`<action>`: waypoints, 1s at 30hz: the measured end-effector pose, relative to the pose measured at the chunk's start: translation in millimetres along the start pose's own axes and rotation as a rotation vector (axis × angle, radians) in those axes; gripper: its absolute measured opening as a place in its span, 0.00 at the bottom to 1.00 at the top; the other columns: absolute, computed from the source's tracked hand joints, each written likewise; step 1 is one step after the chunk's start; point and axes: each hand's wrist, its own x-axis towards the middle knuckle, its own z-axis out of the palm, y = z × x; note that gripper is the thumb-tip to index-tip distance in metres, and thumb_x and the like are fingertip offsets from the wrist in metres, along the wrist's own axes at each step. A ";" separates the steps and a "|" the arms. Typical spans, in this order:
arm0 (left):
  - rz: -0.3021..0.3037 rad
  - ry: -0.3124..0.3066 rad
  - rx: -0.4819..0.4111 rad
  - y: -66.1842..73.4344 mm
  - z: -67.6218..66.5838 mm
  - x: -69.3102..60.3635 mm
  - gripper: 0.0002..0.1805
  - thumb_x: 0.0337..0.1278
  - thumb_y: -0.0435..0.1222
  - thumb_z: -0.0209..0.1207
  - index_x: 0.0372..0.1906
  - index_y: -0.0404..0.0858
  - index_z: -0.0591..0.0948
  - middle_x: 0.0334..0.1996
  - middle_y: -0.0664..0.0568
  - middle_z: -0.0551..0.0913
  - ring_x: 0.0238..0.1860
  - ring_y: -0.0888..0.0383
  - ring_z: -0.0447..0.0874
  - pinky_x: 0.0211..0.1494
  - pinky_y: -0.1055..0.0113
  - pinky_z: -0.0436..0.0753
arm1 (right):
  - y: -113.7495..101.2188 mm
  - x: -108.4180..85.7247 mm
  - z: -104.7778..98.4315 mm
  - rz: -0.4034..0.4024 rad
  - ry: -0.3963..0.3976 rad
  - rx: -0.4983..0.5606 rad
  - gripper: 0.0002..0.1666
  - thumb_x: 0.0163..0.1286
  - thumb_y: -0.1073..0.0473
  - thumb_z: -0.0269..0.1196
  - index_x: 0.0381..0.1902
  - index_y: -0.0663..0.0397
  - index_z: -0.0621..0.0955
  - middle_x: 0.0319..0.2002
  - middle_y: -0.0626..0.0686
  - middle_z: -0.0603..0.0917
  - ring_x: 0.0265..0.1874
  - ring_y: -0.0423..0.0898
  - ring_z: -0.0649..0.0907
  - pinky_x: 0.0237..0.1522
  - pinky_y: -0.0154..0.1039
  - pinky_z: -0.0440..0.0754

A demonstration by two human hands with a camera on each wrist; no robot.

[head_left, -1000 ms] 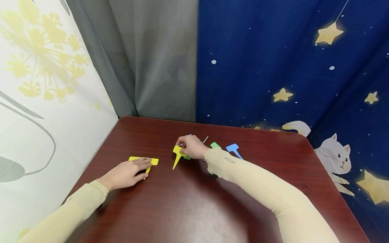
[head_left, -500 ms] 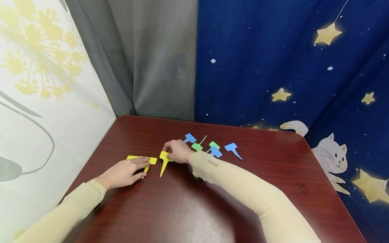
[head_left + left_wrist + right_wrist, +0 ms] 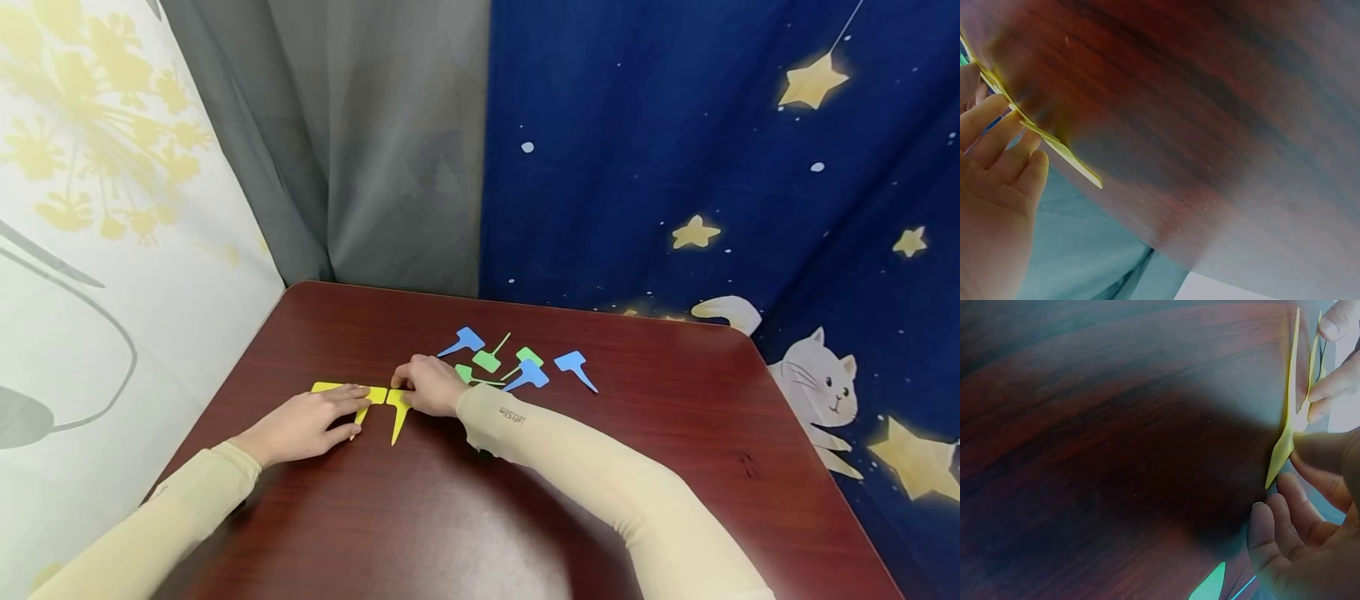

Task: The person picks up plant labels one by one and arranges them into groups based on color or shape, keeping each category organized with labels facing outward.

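Observation:
Yellow T-shaped tags lie in a row on the dark red table. My left hand [image 3: 311, 423] rests flat over the left ones, its fingers across their heads; a yellow head [image 3: 377, 395] shows beyond the fingertips. Just right of it, my right hand [image 3: 431, 385] pinches another yellow tag [image 3: 399, 414] by its head, stem toward me, a narrow gap between the two heads. In the right wrist view the thumb and a finger hold this yellow tag [image 3: 1283, 450]. The left wrist view shows my left fingers against a yellow tag [image 3: 1072, 162]. How many tags lie beneath the left hand, I cannot tell.
Behind and right of my right hand, several blue tags and green tags lie loosely, among them a blue one [image 3: 470, 339], a green one [image 3: 487, 362] and a separate blue one [image 3: 572, 362]. Curtains stand behind the table [image 3: 600, 500].
My right hand has carried its yellow tag left and toward me, up beside the left tags. Green and blue tags it had covered now show. My left hand has stayed nearly still.

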 end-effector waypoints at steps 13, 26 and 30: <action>-0.004 -0.020 0.011 0.9 -1.4 1.3 0.27 0.65 0.46 0.65 0.64 0.38 0.81 0.67 0.47 0.75 0.69 0.50 0.72 0.64 0.49 0.76 | 4.5 -5.1 1.4 -0.049 -0.040 -0.007 0.21 0.67 0.57 0.70 0.58 0.44 0.85 0.44 0.47 0.80 0.40 0.39 0.76 0.42 0.30 0.75; -0.007 -0.016 0.024 0.8 -1.4 0.9 0.26 0.65 0.47 0.65 0.63 0.38 0.81 0.67 0.48 0.76 0.68 0.50 0.73 0.62 0.48 0.78 | 4.2 -2.9 4.9 -0.035 -0.022 -0.003 0.21 0.67 0.56 0.71 0.58 0.43 0.85 0.43 0.46 0.79 0.39 0.38 0.76 0.40 0.28 0.75; 0.001 -0.005 0.029 -0.2 -1.1 1.0 0.25 0.65 0.46 0.65 0.62 0.38 0.82 0.66 0.48 0.76 0.68 0.51 0.73 0.61 0.48 0.78 | 5.0 -2.3 6.2 -0.033 -0.018 0.000 0.21 0.66 0.56 0.71 0.57 0.43 0.85 0.43 0.46 0.79 0.39 0.38 0.76 0.40 0.28 0.75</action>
